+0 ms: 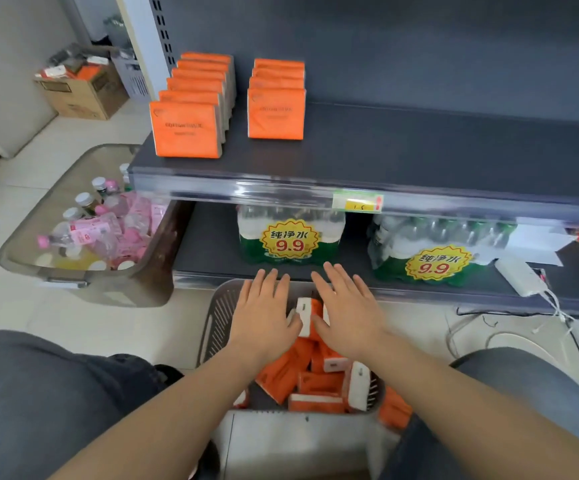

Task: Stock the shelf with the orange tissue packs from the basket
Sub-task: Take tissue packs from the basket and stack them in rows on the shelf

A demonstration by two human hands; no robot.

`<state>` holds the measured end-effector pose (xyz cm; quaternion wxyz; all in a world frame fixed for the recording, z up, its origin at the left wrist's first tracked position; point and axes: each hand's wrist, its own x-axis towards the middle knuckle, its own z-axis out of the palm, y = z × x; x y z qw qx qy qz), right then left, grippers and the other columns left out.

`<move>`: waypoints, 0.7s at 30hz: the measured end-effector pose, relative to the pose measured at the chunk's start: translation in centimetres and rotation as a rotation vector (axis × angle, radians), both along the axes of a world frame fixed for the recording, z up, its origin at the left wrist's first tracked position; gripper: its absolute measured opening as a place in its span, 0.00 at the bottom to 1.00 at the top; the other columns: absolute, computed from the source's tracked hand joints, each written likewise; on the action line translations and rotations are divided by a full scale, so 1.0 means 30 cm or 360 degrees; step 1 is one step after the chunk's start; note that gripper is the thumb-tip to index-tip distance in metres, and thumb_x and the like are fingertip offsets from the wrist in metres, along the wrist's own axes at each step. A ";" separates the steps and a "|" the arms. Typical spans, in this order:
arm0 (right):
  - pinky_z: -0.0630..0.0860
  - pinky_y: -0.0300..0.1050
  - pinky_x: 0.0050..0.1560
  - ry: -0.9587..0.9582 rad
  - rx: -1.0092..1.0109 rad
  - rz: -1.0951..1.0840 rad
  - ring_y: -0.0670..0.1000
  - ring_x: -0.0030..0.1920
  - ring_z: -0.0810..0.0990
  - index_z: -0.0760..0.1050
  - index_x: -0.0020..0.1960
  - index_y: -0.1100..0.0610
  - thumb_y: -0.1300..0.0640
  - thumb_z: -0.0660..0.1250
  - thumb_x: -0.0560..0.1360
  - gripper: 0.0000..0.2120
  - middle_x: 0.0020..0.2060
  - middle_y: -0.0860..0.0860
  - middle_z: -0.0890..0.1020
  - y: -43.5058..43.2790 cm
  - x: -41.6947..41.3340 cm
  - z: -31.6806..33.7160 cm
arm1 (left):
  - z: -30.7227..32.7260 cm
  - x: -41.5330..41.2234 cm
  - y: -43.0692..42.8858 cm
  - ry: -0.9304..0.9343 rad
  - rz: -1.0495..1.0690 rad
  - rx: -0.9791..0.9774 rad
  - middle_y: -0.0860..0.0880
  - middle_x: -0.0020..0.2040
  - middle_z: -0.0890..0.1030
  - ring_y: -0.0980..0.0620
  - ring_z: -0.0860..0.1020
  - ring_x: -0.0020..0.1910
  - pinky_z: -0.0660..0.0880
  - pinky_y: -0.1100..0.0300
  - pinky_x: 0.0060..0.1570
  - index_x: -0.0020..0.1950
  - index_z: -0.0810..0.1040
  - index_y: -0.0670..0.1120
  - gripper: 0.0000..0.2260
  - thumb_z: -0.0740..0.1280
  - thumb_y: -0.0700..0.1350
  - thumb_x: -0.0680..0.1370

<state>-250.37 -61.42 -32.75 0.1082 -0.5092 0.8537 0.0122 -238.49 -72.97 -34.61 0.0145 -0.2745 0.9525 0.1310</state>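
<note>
A grey perforated basket on the floor between my knees holds several orange tissue packs lying jumbled. My left hand and my right hand hover flat over the basket's far end, fingers spread, holding nothing. An orange-and-white pack shows between the two hands. On the dark shelf above, two rows of orange packs stand upright: a left row of several and a shorter row beside it.
The lower shelf holds two shrink-wrapped water bottle packs with 9.9 price stickers, a white power strip and cables at the right. A clear bin of pink-capped bottles sits on the floor at the left. A cardboard box stands far left.
</note>
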 end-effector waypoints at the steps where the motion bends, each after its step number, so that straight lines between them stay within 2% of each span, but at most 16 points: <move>1: 0.42 0.52 0.76 -0.0031 0.0021 0.0002 0.52 0.78 0.41 0.44 0.79 0.51 0.44 0.55 0.79 0.34 0.78 0.52 0.44 0.004 0.000 -0.016 | -0.019 0.006 0.001 -0.0028 -0.0002 0.0015 0.46 0.79 0.51 0.47 0.46 0.78 0.44 0.50 0.76 0.79 0.51 0.47 0.31 0.55 0.57 0.79; 7: 0.44 0.51 0.76 -0.0143 0.0164 0.0004 0.53 0.78 0.44 0.47 0.78 0.50 0.48 0.58 0.77 0.34 0.78 0.52 0.47 0.026 -0.023 -0.098 | -0.123 0.020 -0.006 -0.0116 0.0024 0.0128 0.46 0.78 0.55 0.47 0.50 0.78 0.49 0.50 0.76 0.78 0.53 0.46 0.31 0.54 0.58 0.78; 13: 0.45 0.51 0.77 -0.0256 0.0321 0.0000 0.53 0.78 0.43 0.45 0.78 0.50 0.54 0.65 0.73 0.41 0.78 0.51 0.45 0.028 -0.069 -0.177 | -0.218 -0.002 -0.011 -0.0183 0.0083 0.0296 0.45 0.77 0.60 0.46 0.55 0.77 0.54 0.50 0.75 0.77 0.56 0.45 0.31 0.57 0.57 0.77; 17: 0.47 0.51 0.77 -0.0260 0.0478 0.0056 0.55 0.78 0.43 0.43 0.78 0.50 0.51 0.69 0.72 0.46 0.78 0.51 0.43 0.016 -0.114 -0.223 | -0.288 -0.030 -0.012 -0.0207 0.0162 0.0458 0.45 0.74 0.65 0.46 0.62 0.73 0.60 0.49 0.72 0.75 0.60 0.46 0.32 0.58 0.59 0.74; 21: 0.51 0.54 0.77 -0.0224 0.0561 0.0131 0.57 0.78 0.48 0.45 0.78 0.51 0.50 0.69 0.72 0.44 0.78 0.52 0.47 -0.011 -0.160 -0.280 | -0.340 -0.068 -0.005 -0.0269 0.0242 0.0583 0.45 0.70 0.69 0.45 0.68 0.69 0.67 0.49 0.66 0.73 0.64 0.47 0.29 0.61 0.58 0.75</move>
